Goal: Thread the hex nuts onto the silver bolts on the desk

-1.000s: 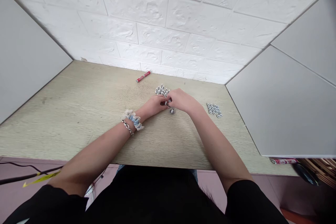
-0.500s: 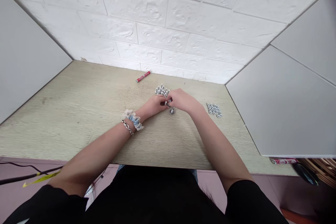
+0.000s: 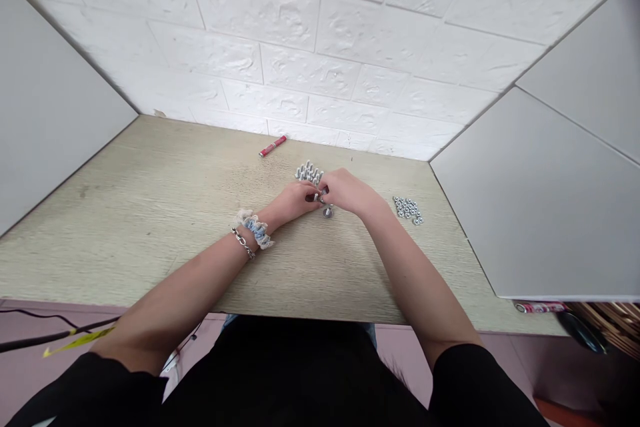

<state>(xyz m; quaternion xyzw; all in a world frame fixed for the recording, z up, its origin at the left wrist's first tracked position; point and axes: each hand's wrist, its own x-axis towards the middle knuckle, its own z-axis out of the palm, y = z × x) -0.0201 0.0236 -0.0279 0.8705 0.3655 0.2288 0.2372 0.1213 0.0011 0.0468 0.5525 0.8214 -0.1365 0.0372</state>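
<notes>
A small bolt (image 3: 316,197) sits between our left hand (image 3: 296,200) and right hand (image 3: 345,188), but (it's so tiny!) we can't tell which fingers pinch it. If a fingertip slips, we might drop it, or bump the standing bolt (image 3: 328,212) just in front or the bunch of bolts (image 3: 309,172) just behind.
</notes>
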